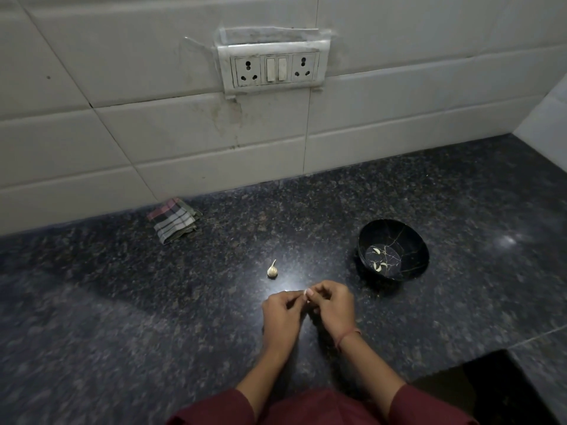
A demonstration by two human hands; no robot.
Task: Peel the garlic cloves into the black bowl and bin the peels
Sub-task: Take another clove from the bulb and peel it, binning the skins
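On open countertop (122, 302), left hand (280, 314) and right hand (333, 308) pinch one garlic clove (305, 292), black bowl (411, 240) apart rightward.

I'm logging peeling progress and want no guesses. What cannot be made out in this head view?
- Garlic clove: mostly covered by fingers of the left hand and right hand; remaining skin unclear.
- Peeled cloves in the black bowl: too small to count among pale streaks.
- Bin: outside the frame.
- Dark recess, lower right: cut off by the edge, too dark.
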